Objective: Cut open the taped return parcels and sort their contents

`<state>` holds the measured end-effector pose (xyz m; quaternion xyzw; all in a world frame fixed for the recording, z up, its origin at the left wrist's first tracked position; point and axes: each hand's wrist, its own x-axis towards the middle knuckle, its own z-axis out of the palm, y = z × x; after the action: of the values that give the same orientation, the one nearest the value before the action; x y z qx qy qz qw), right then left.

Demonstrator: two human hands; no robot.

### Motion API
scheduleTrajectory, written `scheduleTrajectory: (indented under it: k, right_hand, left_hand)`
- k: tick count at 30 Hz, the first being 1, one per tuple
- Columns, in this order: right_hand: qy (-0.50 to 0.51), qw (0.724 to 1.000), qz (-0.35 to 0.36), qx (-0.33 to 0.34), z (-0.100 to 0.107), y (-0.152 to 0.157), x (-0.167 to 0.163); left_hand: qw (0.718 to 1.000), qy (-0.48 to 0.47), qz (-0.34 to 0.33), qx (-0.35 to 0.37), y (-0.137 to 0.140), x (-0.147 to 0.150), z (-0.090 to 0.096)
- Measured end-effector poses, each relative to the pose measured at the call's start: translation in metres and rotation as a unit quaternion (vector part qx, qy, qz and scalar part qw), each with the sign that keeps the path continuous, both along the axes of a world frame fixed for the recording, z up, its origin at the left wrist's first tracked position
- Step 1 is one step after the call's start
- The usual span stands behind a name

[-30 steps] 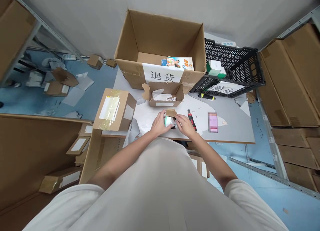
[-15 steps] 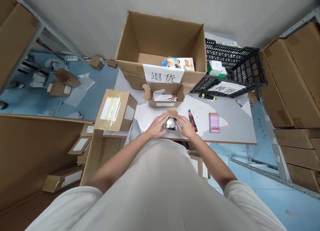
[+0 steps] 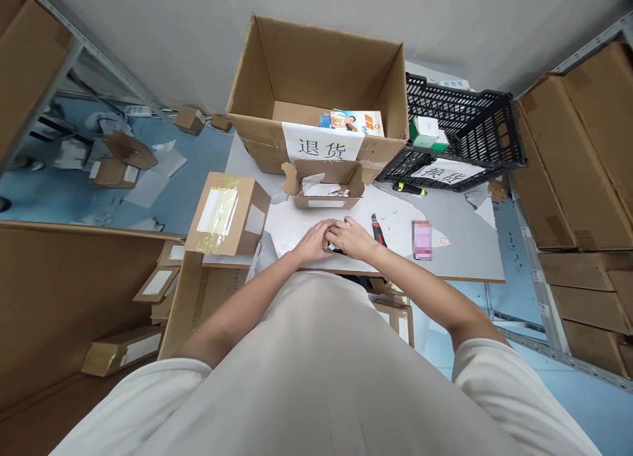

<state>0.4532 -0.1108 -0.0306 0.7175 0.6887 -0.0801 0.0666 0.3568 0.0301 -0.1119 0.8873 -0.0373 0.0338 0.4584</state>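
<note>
A small cardboard box (image 3: pixel 327 244) sits near the front edge of the table, mostly covered by my hands. My left hand (image 3: pixel 313 241) grips its left side, fingers bent around it. Over the top and right side curls my right hand (image 3: pixel 353 237), its fingertips close to those of the left. The round silver object inside is hidden now except for a small dark and pale patch. Just right of my right hand lies a red and black box cutter (image 3: pixel 378 228).
An open carton (image 3: pixel 328 203) holding paper stands ahead, before a large open box (image 3: pixel 267 143). A black crate (image 3: pixel 499 159) is at the back right. A taped parcel (image 3: pixel 247 199) stands left. A yellow-black cutter (image 3: pixel 409 189) and a pink blurred rectangular item (image 3: pixel 422 240) lie right.
My right hand has moved left and over the top of the small box, covering the silver object and the raised flap. My left hand stays at its left side.
</note>
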Motion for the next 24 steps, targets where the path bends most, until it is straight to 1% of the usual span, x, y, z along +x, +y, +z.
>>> scheduleTrajectory:
  k: [2, 5, 8, 11, 16, 22, 24]
  right_hand:
    - [-0.009, 1.000, 0.001, -0.003, -0.003, 0.003, -0.001]
    - [0.008, 1.000, 0.021, -0.009, -0.005, 0.004, 0.002]
    - [0.036, 0.999, 0.037, -0.006, 0.000, 0.000, 0.007]
    - [0.053, 0.998, 0.036, -0.005, 0.008, -0.005, 0.010]
    - [0.055, 0.998, 0.039, -0.012, 0.018, -0.011, 0.011]
    - [0.032, 0.999, 0.010, -0.016, 0.018, -0.014, 0.011]
    - [0.039, 0.999, 0.017, -0.022, 0.019, -0.017, 0.011]
  left_hand:
    - [1.000, 0.006, 0.003, -0.003, 0.000, 0.000, -0.002]
    - [0.999, 0.031, 0.001, 0.016, 0.000, 0.000, -0.002]
    - [0.999, 0.039, 0.004, 0.037, -0.002, 0.001, 0.000]
    - [0.998, 0.037, 0.006, 0.047, -0.006, 0.002, 0.003]
    - [0.998, 0.036, -0.012, 0.059, -0.011, 0.006, 0.007]
    - [0.997, 0.037, -0.051, 0.054, -0.009, 0.016, 0.006]
    - [0.996, 0.039, -0.063, 0.046, -0.009, 0.019, 0.005]
